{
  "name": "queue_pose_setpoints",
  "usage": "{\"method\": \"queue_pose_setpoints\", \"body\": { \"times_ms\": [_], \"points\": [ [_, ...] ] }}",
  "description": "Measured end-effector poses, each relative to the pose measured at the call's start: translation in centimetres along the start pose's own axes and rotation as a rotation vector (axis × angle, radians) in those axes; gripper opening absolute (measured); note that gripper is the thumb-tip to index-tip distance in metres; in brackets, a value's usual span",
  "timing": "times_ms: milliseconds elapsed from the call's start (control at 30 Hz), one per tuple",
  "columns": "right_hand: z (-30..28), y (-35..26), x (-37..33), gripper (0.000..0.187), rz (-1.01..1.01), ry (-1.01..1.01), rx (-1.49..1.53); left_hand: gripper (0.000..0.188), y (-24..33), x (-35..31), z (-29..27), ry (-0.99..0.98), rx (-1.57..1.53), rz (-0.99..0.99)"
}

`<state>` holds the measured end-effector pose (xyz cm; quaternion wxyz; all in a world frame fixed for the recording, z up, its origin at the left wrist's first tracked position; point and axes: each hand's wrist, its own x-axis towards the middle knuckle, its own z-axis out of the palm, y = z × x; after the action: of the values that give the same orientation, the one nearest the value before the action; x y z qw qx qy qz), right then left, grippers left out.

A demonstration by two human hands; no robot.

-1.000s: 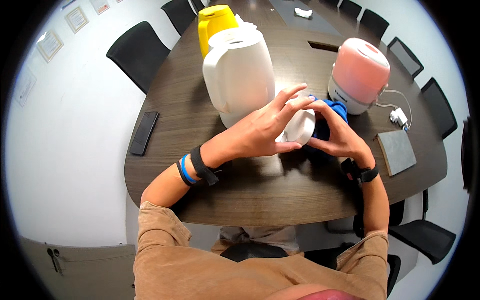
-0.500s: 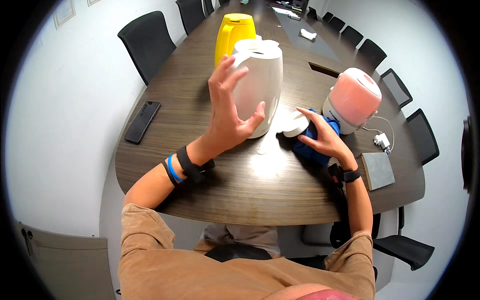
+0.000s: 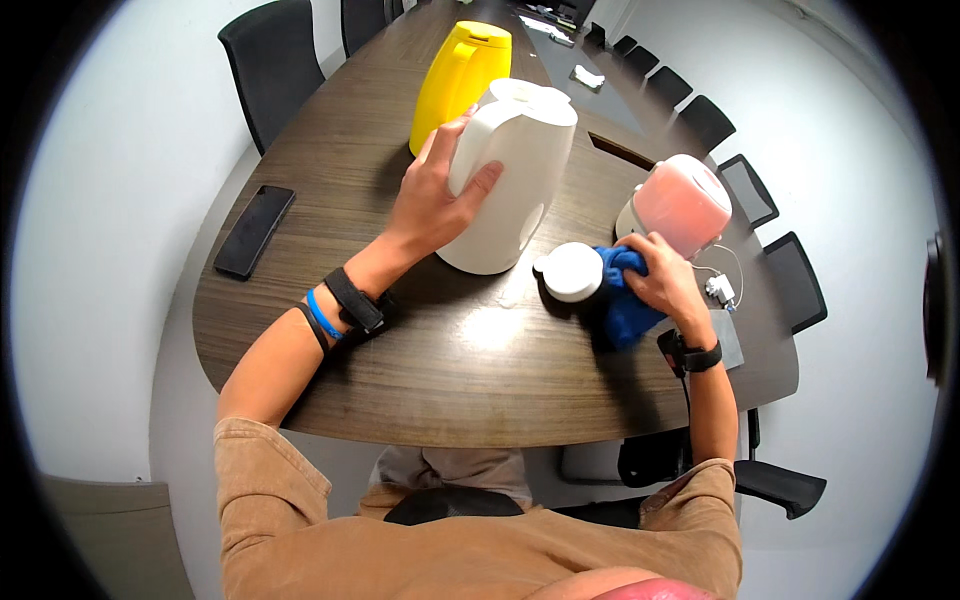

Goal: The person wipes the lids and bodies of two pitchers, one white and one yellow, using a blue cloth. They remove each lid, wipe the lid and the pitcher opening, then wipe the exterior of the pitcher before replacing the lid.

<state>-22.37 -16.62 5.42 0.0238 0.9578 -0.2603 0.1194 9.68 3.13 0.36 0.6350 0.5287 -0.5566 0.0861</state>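
Observation:
A tall white jug [image 3: 525, 165] stands slightly tilted in front of me. My left hand [image 3: 435, 195] is closed round its handle, the thumb lying along the jug's side. To the right, my right hand [image 3: 662, 278] grips a crumpled blue cloth [image 3: 630, 312], which touches the tabletop. Between the jug and the cloth lies a round white lid [image 3: 574, 270] with a small tab, and neither hand is on it. Behind the white jug is a yellow jug [image 3: 465, 85] with a handle and closed top.
A pink and white appliance [image 3: 683, 205] stands beyond my right hand, near a white plug with cable [image 3: 720, 290]. A grey notebook [image 3: 728, 340] lies partly behind my right wrist. At the left table edge rests a black phone [image 3: 255, 232]. Black chairs [image 3: 268, 70] line the long table.
My left hand has gone from loose fingers beside the white jug to a grip on its handle. My right hand has left the white lid and taken hold of the blue cloth.

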Motion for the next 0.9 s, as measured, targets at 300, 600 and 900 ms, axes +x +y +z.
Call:
{"method": "queue_pose_setpoints", "body": {
  "times_ms": [300, 600, 900],
  "points": [
    [-9.7, -2.7, 6.5, 0.058, -0.249, 0.653, -0.041, 0.044, -0.2, 0.9, -1.1, -0.097, -0.057, 0.045],
    [-11.2, -7.7, 14.2, 0.079, -0.602, -0.057, 0.169, 0.048, -0.5, 1.0, -1.8, -0.180, -0.037, 0.027],
    [-14.1, -7.0, 17.9, 0.073, -0.419, -0.333, 0.023, 0.048, -0.4, 1.1, -2.2, -0.238, -0.044, -0.035]
  ]
}}
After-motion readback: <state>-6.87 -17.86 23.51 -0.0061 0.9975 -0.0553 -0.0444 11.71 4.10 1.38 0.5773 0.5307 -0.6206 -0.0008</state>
